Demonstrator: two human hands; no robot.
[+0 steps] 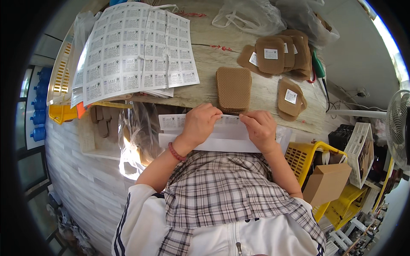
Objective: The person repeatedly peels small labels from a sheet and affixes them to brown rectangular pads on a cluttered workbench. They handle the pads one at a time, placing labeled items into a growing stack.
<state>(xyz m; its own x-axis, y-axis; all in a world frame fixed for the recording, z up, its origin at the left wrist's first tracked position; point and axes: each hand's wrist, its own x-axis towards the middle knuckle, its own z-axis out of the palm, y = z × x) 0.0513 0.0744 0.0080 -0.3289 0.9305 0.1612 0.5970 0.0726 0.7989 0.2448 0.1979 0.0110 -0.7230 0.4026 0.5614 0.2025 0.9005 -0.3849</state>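
A white label sheet, with a row of printed labels along its upper part, lies across my lap at the table's front edge. My left hand pinches the sheet near the row's middle, thumb and finger together. My right hand is closed in a pinch at the same row, further right; whether a loose label is between its fingertips is too small to tell. Just beyond my hands stands a stack of brown, perforated, rounded pads. To its right lies a smaller pile of pads with a white label on top.
More labelled brown pads overlap at the back right, near clear plastic bags. Large label sheets cover the table's left. A green-handled tool lies at the right edge. Yellow crates and a fan stand right.
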